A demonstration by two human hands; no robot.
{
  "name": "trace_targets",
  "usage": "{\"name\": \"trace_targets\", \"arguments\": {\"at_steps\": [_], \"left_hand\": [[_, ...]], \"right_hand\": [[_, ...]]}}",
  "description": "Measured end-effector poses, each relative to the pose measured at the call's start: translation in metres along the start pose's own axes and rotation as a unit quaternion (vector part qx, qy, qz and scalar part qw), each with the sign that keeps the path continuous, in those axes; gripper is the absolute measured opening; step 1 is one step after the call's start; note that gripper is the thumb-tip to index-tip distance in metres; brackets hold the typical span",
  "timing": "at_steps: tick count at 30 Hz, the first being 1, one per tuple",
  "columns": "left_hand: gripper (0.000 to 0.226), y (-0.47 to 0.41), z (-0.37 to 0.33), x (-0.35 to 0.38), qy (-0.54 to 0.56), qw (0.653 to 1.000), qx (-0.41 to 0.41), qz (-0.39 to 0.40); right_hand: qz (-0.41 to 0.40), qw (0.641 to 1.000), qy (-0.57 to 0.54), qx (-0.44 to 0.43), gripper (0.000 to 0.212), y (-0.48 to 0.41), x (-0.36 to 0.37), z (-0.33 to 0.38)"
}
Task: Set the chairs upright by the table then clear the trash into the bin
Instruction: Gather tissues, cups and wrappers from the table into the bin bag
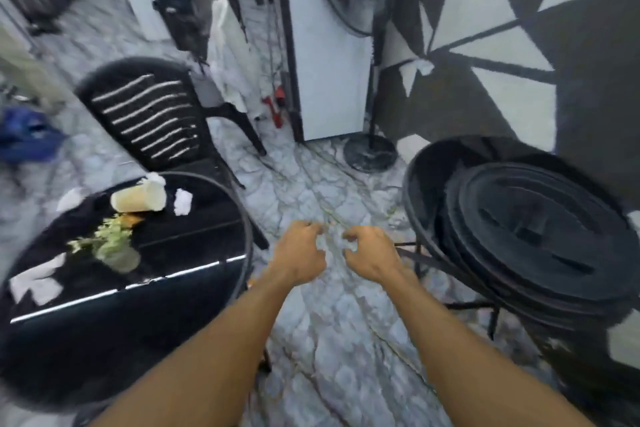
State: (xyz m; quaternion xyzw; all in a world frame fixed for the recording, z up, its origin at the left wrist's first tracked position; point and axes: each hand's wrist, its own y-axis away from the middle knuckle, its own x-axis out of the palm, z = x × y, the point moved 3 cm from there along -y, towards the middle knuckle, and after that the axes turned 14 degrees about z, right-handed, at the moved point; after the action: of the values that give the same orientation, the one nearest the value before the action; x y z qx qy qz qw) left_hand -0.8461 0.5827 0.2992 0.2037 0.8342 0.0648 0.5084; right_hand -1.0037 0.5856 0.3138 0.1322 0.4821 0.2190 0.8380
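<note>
Hovering beside the tabletop [194, 250], left grip [301, 253] and right grip [369, 253] curl loosely, empty — seemingly ready for trash: the chair [149, 121] stands upright at its far edge, a tipped cup [138, 199] nearby.

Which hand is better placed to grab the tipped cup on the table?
Left. The empty left hand is beside the round black table bearing the tipped cream plastic cup; the right hand is farther off.

Two bare forearms, bare hands: left hand [300, 255], right hand [373, 256]; motion blur softens fingers [308, 226].
</note>
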Motion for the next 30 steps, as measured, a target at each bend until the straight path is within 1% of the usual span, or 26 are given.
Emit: {"name": "trace_targets", "arguments": {"at_steps": [1, 4, 7, 12, 18, 22, 24, 26, 27, 30], "left_hand": [[0.042, 0.010, 0.030, -0.015, 0.009, 0.999, -0.024, -0.020], [0.025, 0.046, 0.109, -0.050, 0.021, 0.993, -0.089, -0.070], [0.029, 0.075, 0.169, -0.073, 0.029, 0.983, -0.145, -0.105], [0.034, 0.094, 0.235, -0.102, 0.066, 0.965, -0.211, -0.140], [0.037, 0.053, 0.287, -0.135, 0.090, 0.951, -0.253, -0.153], [0.052, 0.007, 0.319, -0.164, 0.105, 0.941, -0.283, -0.154], [0.063, -0.014, 0.339, -0.177, 0.098, 0.936, -0.308, -0.139], [0.073, -0.030, 0.360, -0.186, 0.071, 0.934, -0.329, -0.119], [0.077, -0.036, 0.370, -0.189, 0.046, 0.934, -0.338, -0.108], [0.085, -0.051, 0.396, -0.193, -0.043, 0.929, -0.364, -0.059]], "right_hand": [[0.014, 1.000, 0.005, -0.020, 0.038, -0.016, 0.011, 0.029], [0.044, 0.995, 0.019, -0.085, 0.037, -0.056, 0.047, 0.108], [0.067, 0.987, 0.040, -0.143, 0.025, -0.083, 0.079, 0.173], [0.104, 0.970, 0.061, -0.212, 0.027, -0.125, 0.108, 0.250], [0.130, 0.958, 0.092, -0.238, 0.031, -0.208, 0.121, 0.290], [0.147, 0.953, 0.100, -0.246, 0.047, -0.272, 0.126, 0.305], [0.157, 0.951, 0.101, -0.248, 0.044, -0.299, 0.130, 0.313], [0.160, 0.946, 0.116, -0.256, 0.035, -0.320, 0.136, 0.319], [0.163, 0.944, 0.123, -0.259, 0.037, -0.329, 0.141, 0.322], [0.183, 0.935, 0.140, -0.270, 0.054, -0.347, 0.158, 0.330]]}}
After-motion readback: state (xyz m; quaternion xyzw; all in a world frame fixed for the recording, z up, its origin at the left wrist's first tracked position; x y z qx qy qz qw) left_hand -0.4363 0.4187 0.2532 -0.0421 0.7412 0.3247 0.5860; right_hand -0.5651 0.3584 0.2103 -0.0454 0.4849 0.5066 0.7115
